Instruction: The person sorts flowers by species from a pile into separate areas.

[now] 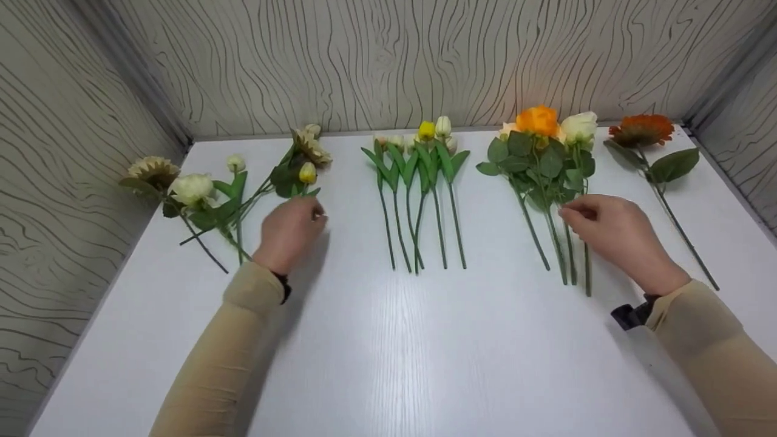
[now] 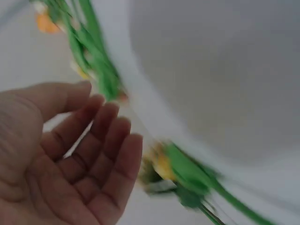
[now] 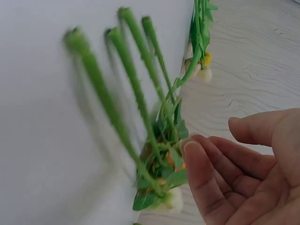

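My left hand hovers over the left of the table, just below a yellow tulip and a cream sunflower-like bloom. In the left wrist view its fingers are loosely bent and hold nothing. My right hand is beside the stems of a rose bunch, with an orange rose and a white rose among its leaves. Thumb and fingers stand apart with nothing between them in the right wrist view. The rose stems pass beside that hand.
Several tulips lie in a row at the table's middle back. A white peony-like flower and another cream bloom lie far left. An orange-red flower lies far right. Patterned panels border the white table.
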{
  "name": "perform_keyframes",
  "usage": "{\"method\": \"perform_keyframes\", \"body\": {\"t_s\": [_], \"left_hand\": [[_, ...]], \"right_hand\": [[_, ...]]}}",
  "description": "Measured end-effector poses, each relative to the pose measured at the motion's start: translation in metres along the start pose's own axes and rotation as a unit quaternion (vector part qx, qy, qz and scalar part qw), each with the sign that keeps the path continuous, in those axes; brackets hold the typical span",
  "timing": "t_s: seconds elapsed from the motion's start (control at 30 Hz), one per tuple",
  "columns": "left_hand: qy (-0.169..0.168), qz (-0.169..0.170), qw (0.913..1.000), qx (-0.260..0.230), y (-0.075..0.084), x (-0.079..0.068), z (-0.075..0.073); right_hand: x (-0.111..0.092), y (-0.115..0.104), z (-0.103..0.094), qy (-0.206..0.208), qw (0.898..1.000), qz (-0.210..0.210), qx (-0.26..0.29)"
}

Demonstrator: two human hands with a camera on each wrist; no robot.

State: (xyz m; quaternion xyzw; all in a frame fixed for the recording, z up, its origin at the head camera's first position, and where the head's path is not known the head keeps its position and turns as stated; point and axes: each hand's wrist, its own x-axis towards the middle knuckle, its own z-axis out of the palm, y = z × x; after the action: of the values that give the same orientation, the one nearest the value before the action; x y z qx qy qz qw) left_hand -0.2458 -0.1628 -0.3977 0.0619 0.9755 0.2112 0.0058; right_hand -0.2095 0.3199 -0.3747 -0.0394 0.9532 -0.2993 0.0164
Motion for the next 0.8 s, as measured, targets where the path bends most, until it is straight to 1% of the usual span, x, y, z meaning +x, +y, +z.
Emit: {"method": "perform_keyframes", "body": {"t_s": [0.07,0.13,0.2,0.3,0.4,0.5,0.57,0.63,0.8], "left_hand": [[0.001,-0.051,0.9987,-0.005,-0.023,-0.003,-0.008],[-0.010,-0.081,0.9966,-0.013,-0.038,-0.009,-0.013],[-0.022,-0.094,0.9952,-0.017,-0.047,-0.014,-0.016],[-0.033,-0.105,0.9937,-0.024,-0.055,-0.020,-0.018],[-0.038,-0.113,0.9924,-0.031,-0.058,-0.022,-0.019],[-0.046,-0.117,0.9911,-0.042,-0.060,-0.023,-0.019],[-0.052,-0.122,0.9898,-0.053,-0.061,-0.024,-0.020],[-0.056,-0.126,0.9884,-0.064,-0.062,-0.025,-0.021],[-0.070,-0.135,0.9824,-0.109,-0.057,-0.027,-0.026]], "right_hand": [[0.003,-0.017,0.012,-0.004,1.000,-0.025,0.005],[0.006,-0.036,0.028,-0.014,0.998,-0.053,0.010],[0.010,-0.057,0.046,-0.029,0.996,-0.084,0.010],[0.011,-0.093,0.075,-0.065,0.989,-0.130,0.005],[0.009,-0.127,0.099,-0.101,0.979,-0.178,-0.006],[0.006,-0.153,0.116,-0.124,0.967,-0.222,-0.010],[0.003,-0.164,0.124,-0.132,0.962,-0.240,-0.005],[0.002,-0.169,0.130,-0.138,0.959,-0.246,0.006],[0.002,-0.169,0.136,-0.144,0.960,-0.236,0.050]]}}
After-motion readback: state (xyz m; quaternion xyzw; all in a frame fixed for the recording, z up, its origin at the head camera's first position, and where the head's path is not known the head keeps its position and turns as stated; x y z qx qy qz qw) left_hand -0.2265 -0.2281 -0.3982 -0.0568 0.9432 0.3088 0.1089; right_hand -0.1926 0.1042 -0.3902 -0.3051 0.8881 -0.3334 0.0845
